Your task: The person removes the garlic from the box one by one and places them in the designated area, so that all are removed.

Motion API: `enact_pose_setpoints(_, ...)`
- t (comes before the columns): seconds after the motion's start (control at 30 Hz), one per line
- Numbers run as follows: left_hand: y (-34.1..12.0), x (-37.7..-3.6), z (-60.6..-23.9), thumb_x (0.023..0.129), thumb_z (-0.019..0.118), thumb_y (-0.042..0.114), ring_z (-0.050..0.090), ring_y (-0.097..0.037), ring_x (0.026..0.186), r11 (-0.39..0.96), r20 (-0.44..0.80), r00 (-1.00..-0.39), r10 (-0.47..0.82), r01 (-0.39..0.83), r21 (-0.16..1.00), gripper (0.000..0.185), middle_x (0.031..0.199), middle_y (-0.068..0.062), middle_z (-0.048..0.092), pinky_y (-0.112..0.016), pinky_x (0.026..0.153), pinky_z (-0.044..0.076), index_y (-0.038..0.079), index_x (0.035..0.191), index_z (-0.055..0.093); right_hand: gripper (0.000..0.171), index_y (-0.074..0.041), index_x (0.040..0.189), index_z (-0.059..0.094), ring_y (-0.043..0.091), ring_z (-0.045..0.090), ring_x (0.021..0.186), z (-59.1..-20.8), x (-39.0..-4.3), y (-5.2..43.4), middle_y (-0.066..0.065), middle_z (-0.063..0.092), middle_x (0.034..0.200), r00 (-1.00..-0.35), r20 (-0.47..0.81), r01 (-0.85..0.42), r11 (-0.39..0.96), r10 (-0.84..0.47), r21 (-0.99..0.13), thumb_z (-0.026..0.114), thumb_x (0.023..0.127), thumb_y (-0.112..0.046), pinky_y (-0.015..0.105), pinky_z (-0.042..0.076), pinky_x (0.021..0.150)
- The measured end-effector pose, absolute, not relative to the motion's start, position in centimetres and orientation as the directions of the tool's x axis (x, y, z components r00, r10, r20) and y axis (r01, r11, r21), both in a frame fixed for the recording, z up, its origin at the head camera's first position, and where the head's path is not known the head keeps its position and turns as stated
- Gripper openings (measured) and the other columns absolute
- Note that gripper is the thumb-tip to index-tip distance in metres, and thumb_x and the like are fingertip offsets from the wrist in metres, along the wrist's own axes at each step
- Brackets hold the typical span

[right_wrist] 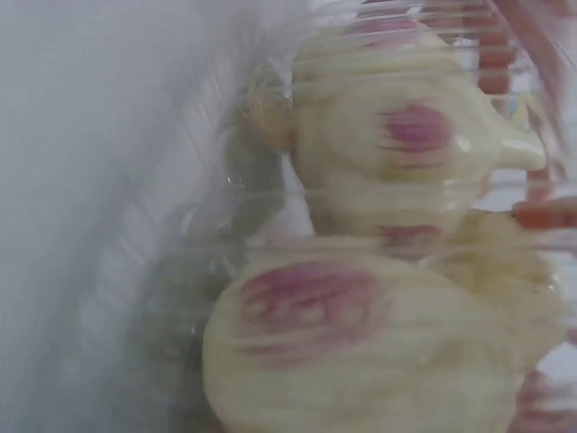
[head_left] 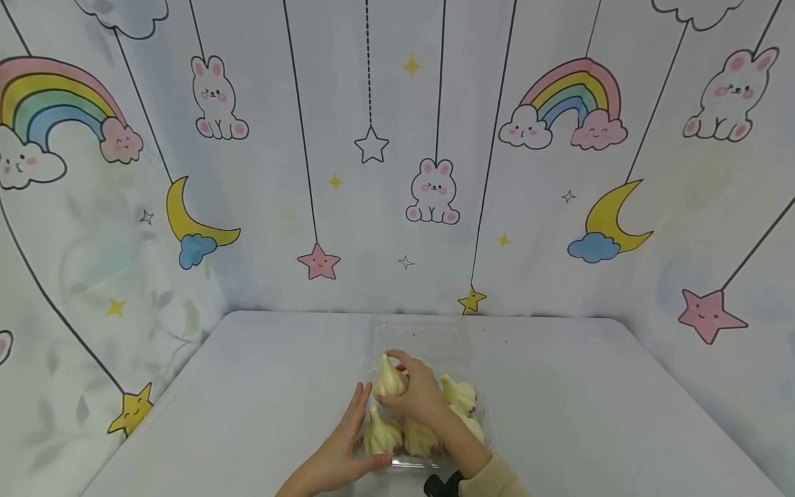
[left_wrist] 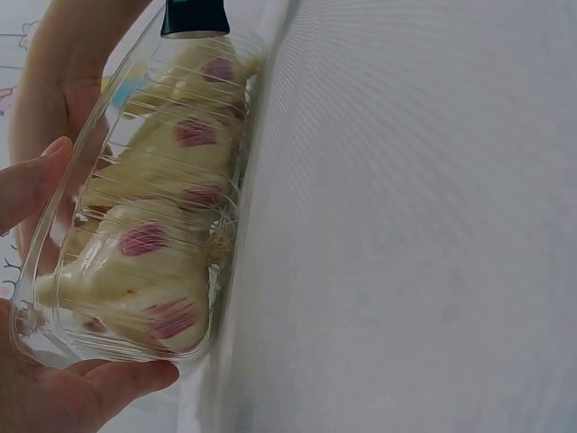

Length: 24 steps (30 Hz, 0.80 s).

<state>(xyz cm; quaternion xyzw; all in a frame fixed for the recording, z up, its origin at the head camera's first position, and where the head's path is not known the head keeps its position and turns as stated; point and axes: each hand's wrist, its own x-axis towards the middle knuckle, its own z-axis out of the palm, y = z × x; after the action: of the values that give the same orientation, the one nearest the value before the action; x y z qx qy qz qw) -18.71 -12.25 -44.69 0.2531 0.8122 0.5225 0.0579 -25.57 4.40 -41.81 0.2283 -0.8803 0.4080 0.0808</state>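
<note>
A clear plastic box sits on the white worktop, near the front edge and about midway across, its lid folded open toward the far wall. Several garlic bulbs lie inside, cream-coloured with purple blotches. The person's right hand reaches over the box with its fingers curled round one garlic bulb, holding it just above the others. The left hand lies against the box's near left side, fingers fairly straight along the wall and the thumb at the near corner, steadying it. Behind the worktop hangs a backdrop printed with rainbows, rabbits, moons and stars.
</note>
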Motion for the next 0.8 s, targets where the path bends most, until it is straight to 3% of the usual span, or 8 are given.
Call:
enact_pose_setpoints(0.37,-12.2,-18.5,-44.6,0.076,0.064,0.028,0.007,-0.052,0.118,0.333,0.182,-0.867,0.464,0.360,0.872,0.094,0.137,-0.019,-0.018,-0.062,0.077,0.034,0.026,0.136,-0.009,0.069,-0.022,0.123,0.043,0.019,0.054,0.079,-40.9,-24.9,5.5,0.009,0.053,0.097,-0.894,0.318,-0.440,0.495,-0.314,-0.749,0.075,0.061,-0.024,0.017,0.046,0.049)
enact_pose_setpoints(0.8,-12.2,-18.6,-44.5,0.076,0.064,0.028,0.001,-0.048,0.120,0.337,0.172,-0.875,0.454,0.347,0.875,0.094,0.138,-0.019,-0.018,-0.060,0.078,0.034,0.028,0.136,-0.008,0.069,-0.028,0.122,0.042,0.023,0.053,0.082,-39.3,-24.1,6.5,0.009,0.052,0.101,-0.896,0.327,-0.437,0.463,-0.300,-0.771,0.075,0.062,-0.028,0.019,0.047,0.048)
